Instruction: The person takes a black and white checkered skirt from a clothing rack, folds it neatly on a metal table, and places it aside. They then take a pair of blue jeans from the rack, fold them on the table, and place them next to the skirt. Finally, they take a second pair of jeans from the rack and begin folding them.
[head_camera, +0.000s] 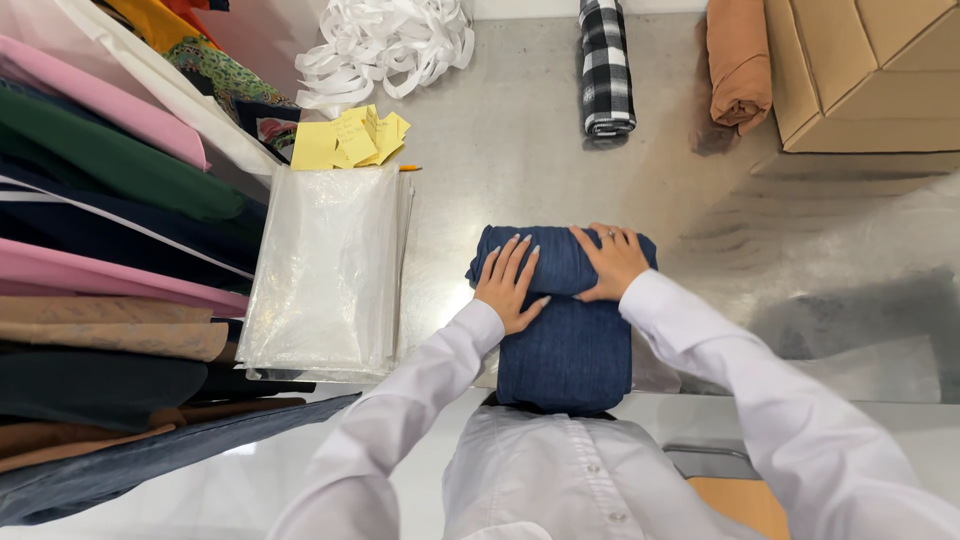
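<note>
Here a blue cloth (567, 335) lies on the steel table (500, 150), straight in front of the person, its near end at the table's front edge and its far end rolled up into a thick fold. Both hands rest on that roll. The left hand (508, 285) lies flat on the roll's left part, its fingers (515, 255) straight and slightly spread, pointing away from the person, the thumb out to the right across the flat part of the cloth. The right hand (608, 262) lies on the roll's right part, fingers close together and curved over the top of the fold, with a ring on one of them. Neither hand is clenched; the cloth is under the palms and fingers, not pinched between them.

Left of the cloth lies a stack of clear plastic bags (325, 270), with yellow notes (350, 140) just beyond it and a heap of white tape (385, 45) further back. Folded fabrics (110, 250) in many colours are piled along the left edge. At the far side lie a checked roll (606, 70) and an orange roll (738, 60), the latter beside a cardboard box (860, 70)
</note>
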